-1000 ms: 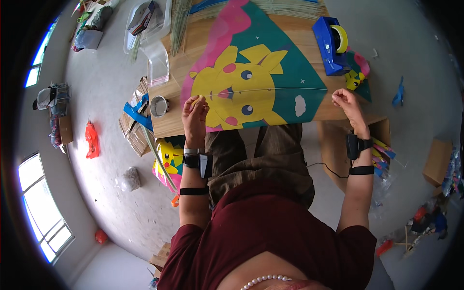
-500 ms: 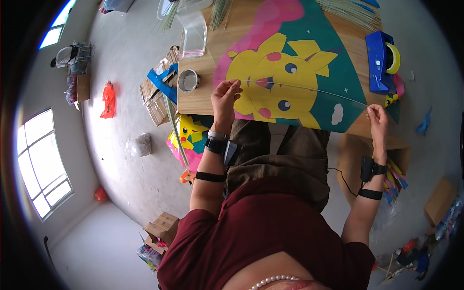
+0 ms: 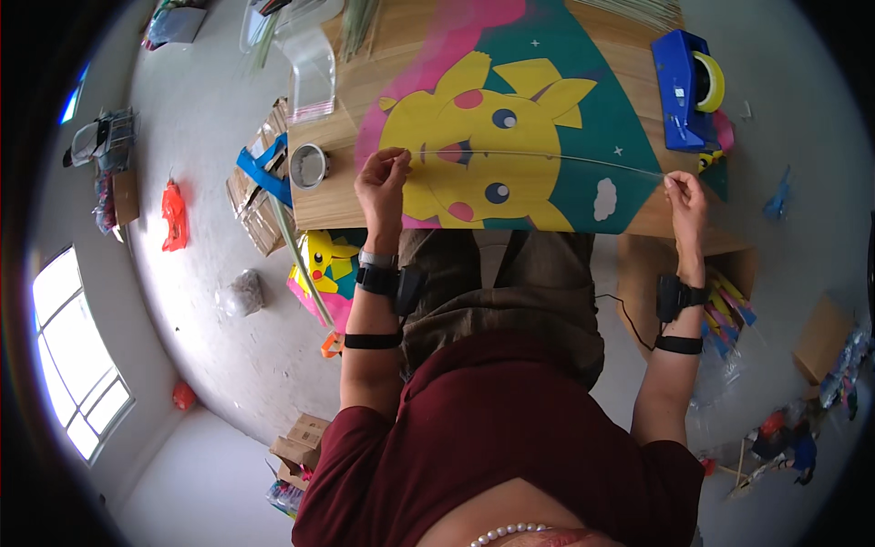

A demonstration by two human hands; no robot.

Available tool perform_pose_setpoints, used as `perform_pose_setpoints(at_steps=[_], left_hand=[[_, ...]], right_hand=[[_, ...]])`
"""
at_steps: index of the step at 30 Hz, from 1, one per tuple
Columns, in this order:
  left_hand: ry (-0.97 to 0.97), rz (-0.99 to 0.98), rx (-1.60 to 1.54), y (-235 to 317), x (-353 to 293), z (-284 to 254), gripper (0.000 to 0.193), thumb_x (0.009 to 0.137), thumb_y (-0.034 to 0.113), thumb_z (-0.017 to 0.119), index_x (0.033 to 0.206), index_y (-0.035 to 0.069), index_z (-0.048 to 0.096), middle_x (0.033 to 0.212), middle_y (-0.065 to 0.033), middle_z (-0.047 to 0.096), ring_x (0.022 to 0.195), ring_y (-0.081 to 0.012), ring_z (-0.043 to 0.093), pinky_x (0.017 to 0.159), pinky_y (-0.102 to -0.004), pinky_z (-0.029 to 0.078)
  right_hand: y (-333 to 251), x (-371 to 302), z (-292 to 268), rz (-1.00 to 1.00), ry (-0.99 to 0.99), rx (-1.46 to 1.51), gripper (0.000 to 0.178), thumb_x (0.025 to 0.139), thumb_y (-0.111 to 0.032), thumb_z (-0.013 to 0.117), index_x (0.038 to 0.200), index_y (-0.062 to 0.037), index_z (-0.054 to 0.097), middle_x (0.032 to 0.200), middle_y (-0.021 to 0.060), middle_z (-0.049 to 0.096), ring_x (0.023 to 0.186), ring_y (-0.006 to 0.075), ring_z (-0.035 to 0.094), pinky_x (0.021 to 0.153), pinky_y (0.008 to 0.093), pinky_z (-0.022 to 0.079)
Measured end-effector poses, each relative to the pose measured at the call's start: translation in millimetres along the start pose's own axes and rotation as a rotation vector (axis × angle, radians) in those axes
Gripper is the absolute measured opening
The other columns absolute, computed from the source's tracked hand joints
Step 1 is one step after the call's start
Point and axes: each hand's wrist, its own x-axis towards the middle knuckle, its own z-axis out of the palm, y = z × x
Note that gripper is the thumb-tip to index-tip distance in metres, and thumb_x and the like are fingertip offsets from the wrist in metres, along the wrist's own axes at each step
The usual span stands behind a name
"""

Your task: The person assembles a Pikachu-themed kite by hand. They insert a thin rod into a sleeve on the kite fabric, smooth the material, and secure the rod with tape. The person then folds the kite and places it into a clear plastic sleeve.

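A wooden table is spread beneath and beyond the grips. On it, between and beyond the left hand and the right hand, a pointed sheet is laid flat, printed with a yellow, round-cheeked figure on green and pink. A blue tape dispenser is set beyond the right grip. A thin, pale, slightly bowed rod is held across the sheet, pinched between fingertips at both ends; whether the sheet is touched cannot be told.
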Motion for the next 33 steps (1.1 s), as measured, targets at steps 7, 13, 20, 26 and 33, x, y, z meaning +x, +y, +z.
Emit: perform_pose_setpoints(at_steps=[7, 13, 20, 26, 33], left_hand=[[0.015, 0.020, 0.023, -8.5, 2.2, -0.9, 0.014, 0.096, 0.007, 0.070, 0.108, 0.000, 0.070, 0.087, -0.0016, 0.068, 0.077, -0.0069, 0.059, 0.071, -0.0224, 0.045], [-0.004, 0.061, 0.053, -8.3, 3.1, -3.8, 0.017, 0.095, 0.007, 0.073, 0.109, 0.000, 0.066, 0.090, -0.0024, 0.069, 0.081, -0.0074, 0.062, 0.074, -0.0214, 0.049], [0.047, 0.055, 0.148, -7.7, 2.7, -5.5, 0.026, 0.093, 0.007, 0.074, 0.114, 0.000, 0.061, 0.092, -0.0065, 0.070, 0.084, -0.0107, 0.066, 0.077, -0.0238, 0.052], [0.051, 0.113, 0.191, -9.8, 2.5, -2.6, 0.026, 0.092, 0.002, 0.074, 0.113, -0.001, 0.059, 0.095, -0.0077, 0.069, 0.088, -0.0128, 0.068, 0.080, -0.0257, 0.055], [0.107, 0.120, 0.334, -5.5, -2.7, 3.6, 0.028, 0.091, 0.003, 0.075, 0.113, -0.002, 0.057, 0.097, -0.0086, 0.070, 0.088, -0.0133, 0.069, 0.080, -0.0260, 0.055]], right_hand=[[-1.8, -3.3, 7.3, 0.031, 0.080, 0.045, 0.030, 0.097, -0.011, 0.071, 0.122, -0.0037, 0.056, 0.098, 0.0027, 0.063, 0.088, 0.0080, 0.058, 0.080, 0.0230, 0.048], [-1.6, -6.2, 10.6, 0.007, 0.090, 0.058, 0.032, 0.097, -0.007, 0.069, 0.125, -0.0046, 0.053, 0.101, 0.0042, 0.062, 0.089, 0.0089, 0.058, 0.081, 0.0236, 0.049], [0.5, -4.0, 13.8, -0.011, 0.106, 0.017, 0.032, 0.096, -0.006, 0.069, 0.124, -0.0039, 0.054, 0.099, 0.0045, 0.063, 0.088, 0.0096, 0.058, 0.081, 0.0247, 0.050], [21.8, 1.5, 10.2, -0.059, 0.137, -0.009, 0.029, 0.096, -0.007, 0.070, 0.121, -0.0031, 0.055, 0.099, 0.0061, 0.065, 0.091, 0.0114, 0.061, 0.083, 0.0255, 0.050], [21.9, 2.9, 8.5, -0.011, 0.146, -0.012, 0.028, 0.097, -0.006, 0.069, 0.121, -0.0003, 0.055, 0.100, 0.0057, 0.065, 0.091, 0.0101, 0.060, 0.084, 0.0234, 0.049]])
